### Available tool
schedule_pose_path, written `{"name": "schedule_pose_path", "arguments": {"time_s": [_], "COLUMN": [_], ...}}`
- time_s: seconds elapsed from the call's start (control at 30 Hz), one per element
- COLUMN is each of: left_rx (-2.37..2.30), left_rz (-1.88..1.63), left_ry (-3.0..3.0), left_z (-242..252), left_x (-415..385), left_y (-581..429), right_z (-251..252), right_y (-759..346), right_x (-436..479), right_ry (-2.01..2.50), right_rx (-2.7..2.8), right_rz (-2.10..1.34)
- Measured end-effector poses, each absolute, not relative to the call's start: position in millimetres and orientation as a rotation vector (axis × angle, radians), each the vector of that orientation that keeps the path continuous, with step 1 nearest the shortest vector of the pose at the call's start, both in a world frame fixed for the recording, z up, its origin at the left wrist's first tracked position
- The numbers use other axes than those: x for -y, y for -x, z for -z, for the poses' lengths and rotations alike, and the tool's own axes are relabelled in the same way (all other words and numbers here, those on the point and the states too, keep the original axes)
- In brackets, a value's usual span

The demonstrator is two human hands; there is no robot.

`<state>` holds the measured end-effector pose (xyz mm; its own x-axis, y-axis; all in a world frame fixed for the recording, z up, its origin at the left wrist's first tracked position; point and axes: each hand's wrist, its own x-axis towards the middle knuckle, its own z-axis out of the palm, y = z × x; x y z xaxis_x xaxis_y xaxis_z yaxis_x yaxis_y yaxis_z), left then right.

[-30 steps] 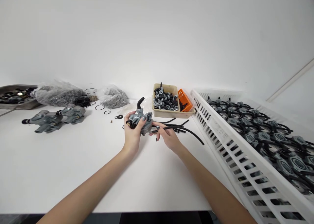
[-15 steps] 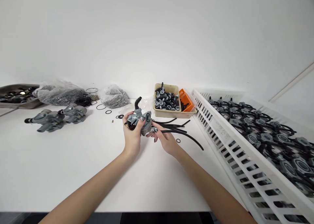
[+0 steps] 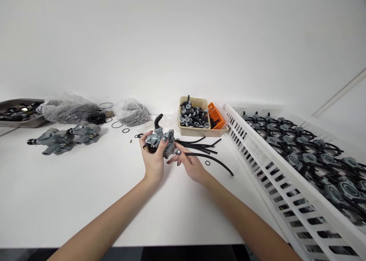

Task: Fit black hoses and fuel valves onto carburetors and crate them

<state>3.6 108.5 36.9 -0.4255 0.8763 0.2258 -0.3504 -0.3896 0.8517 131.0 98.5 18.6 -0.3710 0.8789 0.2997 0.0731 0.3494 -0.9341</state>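
Head view shows your left hand [image 3: 153,160] gripping the carburetor [image 3: 160,139] while your right hand [image 3: 191,165] pinches a black hose [image 3: 213,158], which may slip off if pushed crooked.

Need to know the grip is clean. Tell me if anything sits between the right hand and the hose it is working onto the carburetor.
Nothing visible: the right hand pinches the black hose directly beside the carburetor, which the left hand grips.

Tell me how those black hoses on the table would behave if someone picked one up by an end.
The black hoses are long, thin and lie in loose curves, so one would probably droop rather than stay straight. They look light for their length. Being round, one might roll a little if pushed sideways on the smooth white table.
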Motion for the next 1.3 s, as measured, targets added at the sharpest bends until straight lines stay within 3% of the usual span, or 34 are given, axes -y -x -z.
{"name": "schedule_pose_path", "arguments": {"time_s": [0.57,0.83,1.13,1.3], "left_rx": [-0.952,-0.969,-0.997,-0.968], "left_rz": [-1.96,-1.925,-1.964,-1.943], "left_ry": [-0.876,-0.975,-0.949,-0.93], "left_z": [-37.8,-33.8,-34.0,-35.6], "left_x": [-109.5,-108.7,-112.7,-111.7], "left_y": [-2.8,-3.5,-0.7,-1.2], "right_z": [-6.5,-4.9,-5.0,-5.5], "right_y": [-124.6,-126.4,-122.0,-122.0], "right_x": [-103.2,-114.0,-103.8,-112.7], "right_ry": [0.842,0.907,0.898,0.919], "right_rx": [1.767,1.632,1.762,1.657], "right_rz": [-1.005,-1.156,-0.912,-1.092]}}
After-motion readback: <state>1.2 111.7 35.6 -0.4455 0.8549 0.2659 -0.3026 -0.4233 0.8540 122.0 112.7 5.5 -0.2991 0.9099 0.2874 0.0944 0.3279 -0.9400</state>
